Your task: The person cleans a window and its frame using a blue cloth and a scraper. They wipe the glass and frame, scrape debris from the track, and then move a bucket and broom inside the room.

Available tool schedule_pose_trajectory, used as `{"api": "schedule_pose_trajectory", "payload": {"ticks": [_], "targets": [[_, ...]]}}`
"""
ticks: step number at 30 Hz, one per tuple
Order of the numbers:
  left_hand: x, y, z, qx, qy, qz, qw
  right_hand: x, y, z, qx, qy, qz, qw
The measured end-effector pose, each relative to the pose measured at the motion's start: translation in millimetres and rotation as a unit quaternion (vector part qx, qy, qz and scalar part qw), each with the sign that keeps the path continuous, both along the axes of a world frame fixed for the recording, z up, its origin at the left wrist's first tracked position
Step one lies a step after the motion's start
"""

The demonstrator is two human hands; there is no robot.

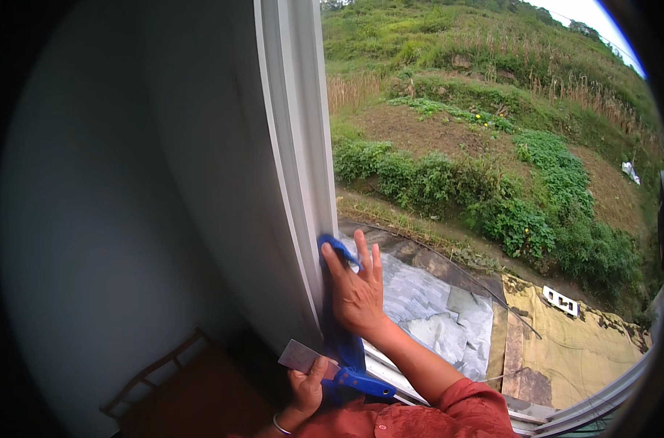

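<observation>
My right hand (360, 293) presses a blue cloth (343, 345) with its fingertips against the white window frame (304, 164), low on its upright side. The other fingers of that hand point up, spread apart. The cloth hangs down from there towards my left hand (308, 386). Lower down, that left hand grips a putty knife (364, 381) with a blue handle, its fingers and thumb around the base of the flat metal blade (301, 355). The blade points up and left; the handle's end, with a hole in it, points right.
A wooden piece of furniture with a railed edge (156, 378) stands in shadow at lower left, beside the pale wall (91, 219). The window's lower track (386, 369) runs along the bottom. Outside lie grey sheeting (436, 312), a yellowish cover (573, 345) and a planted slope (447, 131).
</observation>
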State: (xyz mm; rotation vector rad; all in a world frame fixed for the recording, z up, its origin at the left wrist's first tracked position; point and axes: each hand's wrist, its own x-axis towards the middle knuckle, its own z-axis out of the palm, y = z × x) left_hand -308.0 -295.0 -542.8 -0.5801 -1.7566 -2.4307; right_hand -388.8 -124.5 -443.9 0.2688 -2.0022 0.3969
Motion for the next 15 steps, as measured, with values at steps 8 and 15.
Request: {"api": "schedule_pose_trajectory", "payload": {"ticks": [8,15], "targets": [[-21.8,20.9,129.5,0.091,0.185,0.067,0.976,-43.2,1.1,238.6,0.005,0.207,0.018,0.978],[-36.4,35.3,233.9,0.17,0.288,0.097,0.937,-26.0,5.8,377.8,0.001,0.195,-0.016,0.981]]}}
